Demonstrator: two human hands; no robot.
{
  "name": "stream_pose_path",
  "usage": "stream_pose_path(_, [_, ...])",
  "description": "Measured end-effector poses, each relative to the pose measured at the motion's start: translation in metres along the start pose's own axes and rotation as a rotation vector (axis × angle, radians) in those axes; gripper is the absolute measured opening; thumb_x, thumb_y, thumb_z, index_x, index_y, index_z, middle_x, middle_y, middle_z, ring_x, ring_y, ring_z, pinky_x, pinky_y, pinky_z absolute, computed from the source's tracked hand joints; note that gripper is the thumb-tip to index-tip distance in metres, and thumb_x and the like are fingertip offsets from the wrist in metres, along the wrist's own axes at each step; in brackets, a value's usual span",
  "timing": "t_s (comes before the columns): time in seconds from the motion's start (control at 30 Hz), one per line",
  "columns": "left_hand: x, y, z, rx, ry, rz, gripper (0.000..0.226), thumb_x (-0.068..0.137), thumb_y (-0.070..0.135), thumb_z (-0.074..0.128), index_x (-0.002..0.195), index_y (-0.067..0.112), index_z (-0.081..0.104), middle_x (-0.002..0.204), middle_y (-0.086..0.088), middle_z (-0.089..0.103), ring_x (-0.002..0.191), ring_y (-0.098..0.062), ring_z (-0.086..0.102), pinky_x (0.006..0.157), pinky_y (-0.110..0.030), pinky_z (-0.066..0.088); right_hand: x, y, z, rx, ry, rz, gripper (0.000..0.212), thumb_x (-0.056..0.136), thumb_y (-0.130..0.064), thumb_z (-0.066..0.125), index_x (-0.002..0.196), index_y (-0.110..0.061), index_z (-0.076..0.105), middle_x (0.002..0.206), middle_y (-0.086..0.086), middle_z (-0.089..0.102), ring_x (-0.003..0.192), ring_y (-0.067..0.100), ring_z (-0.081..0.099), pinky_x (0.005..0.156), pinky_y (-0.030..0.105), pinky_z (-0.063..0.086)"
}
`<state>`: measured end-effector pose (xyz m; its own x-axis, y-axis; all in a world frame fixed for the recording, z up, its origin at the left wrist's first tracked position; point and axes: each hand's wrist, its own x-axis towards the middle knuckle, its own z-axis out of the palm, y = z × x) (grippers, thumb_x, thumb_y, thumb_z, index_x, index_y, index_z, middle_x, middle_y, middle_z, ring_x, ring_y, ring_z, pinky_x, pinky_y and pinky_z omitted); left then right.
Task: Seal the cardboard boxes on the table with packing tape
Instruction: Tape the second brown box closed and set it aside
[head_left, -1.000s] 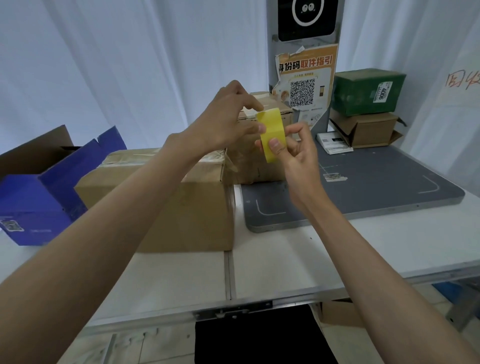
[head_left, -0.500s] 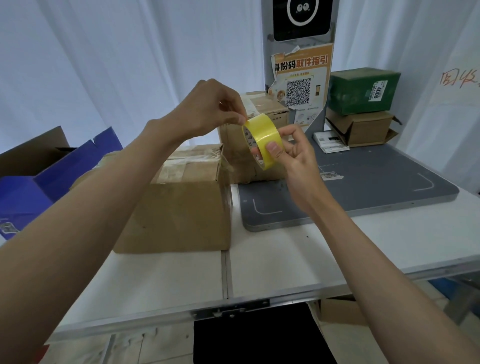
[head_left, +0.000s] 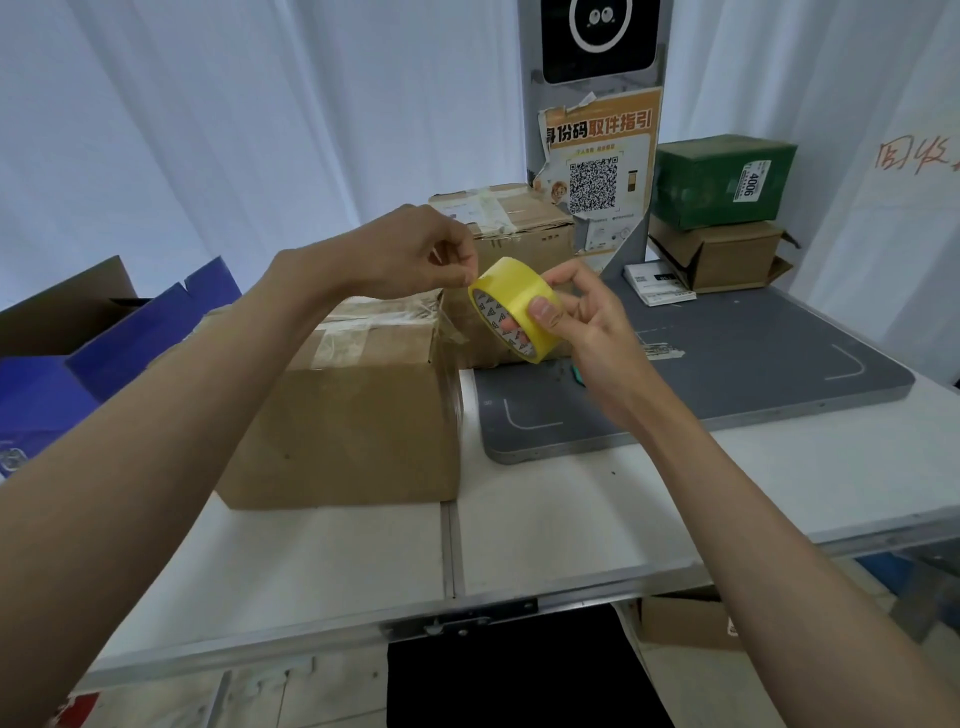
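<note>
I see the tape roll (head_left: 517, 306) now turned core-on in my right hand (head_left: 582, 332), my left hand (head_left: 415, 254) pinching at its rim for the loose end, no box yet taped.

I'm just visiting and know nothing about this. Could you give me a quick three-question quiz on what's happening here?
1. True or false: the right hand holds the yellow roll of packing tape.
2. What do the left hand fingertips do? A) pinch at the roll's edge B) press the box lid C) hang idle
3. What colour is the box stacked on the small brown carton at the back right?

Key: 1 true; 2 A; 3 green.
</note>
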<state>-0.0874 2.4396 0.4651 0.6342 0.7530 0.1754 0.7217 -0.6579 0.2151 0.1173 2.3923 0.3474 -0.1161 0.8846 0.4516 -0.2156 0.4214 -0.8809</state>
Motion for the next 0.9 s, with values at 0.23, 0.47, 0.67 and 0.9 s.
stream_pose_path(0.23, [-0.003, 0.012, -0.004, -0.067, -0.096, -0.065, 0.015, 0.097, 0.022, 0.053, 0.087, 0.012, 0.059, 0.097, -0.016, 0.063, 0.089, -0.029, 0.055, 0.086, -0.044, 0.048, 0.005, 0.001, 0.003, -0.147, 0.056, 0.034, 0.017, 0.1, -0.012, 0.061, 0.106, -0.004, 0.047, 0.087, 0.008, 0.078, 0.083, 0.023, 0.072, 0.07, 0.041, 0.055])
stream_pose_path(0.47, [0.0, 0.018, -0.001, -0.147, -0.096, -0.103, 0.022, 0.097, 0.029, 0.064, 0.08, 0.019, 0.053, 0.1, -0.018, 0.067, 0.097, -0.035, 0.061, 0.079, -0.038, 0.047, 0.003, 0.008, 0.009, -0.192, 0.095, 0.061, 0.026, 0.1, -0.022, 0.062, 0.111, -0.002, 0.048, 0.09, 0.011, 0.078, 0.084, 0.026, 0.072, 0.069, 0.041, 0.053])
stream_pose_path(0.67, [0.004, 0.01, 0.0, -0.237, 0.069, -0.149, 0.014, 0.095, 0.013, 0.065, 0.087, 0.008, 0.055, 0.099, -0.013, 0.072, 0.074, -0.003, 0.062, 0.077, -0.029, 0.049, 0.0, 0.008, 0.014, -0.066, 0.041, 0.137, 0.024, 0.101, -0.017, 0.058, 0.12, -0.005, 0.049, 0.078, 0.007, 0.075, 0.072, 0.02, 0.072, 0.063, 0.028, 0.057])
stream_pose_path(0.9, [0.006, 0.019, 0.007, -0.151, 0.092, -0.099, 0.016, 0.092, 0.013, 0.07, 0.087, 0.004, 0.058, 0.094, -0.014, 0.069, 0.085, -0.026, 0.062, 0.082, -0.033, 0.049, -0.001, 0.01, 0.015, -0.13, 0.021, 0.234, 0.028, 0.1, -0.011, 0.057, 0.127, -0.009, 0.051, 0.087, 0.011, 0.071, 0.076, 0.022, 0.07, 0.077, 0.035, 0.059])
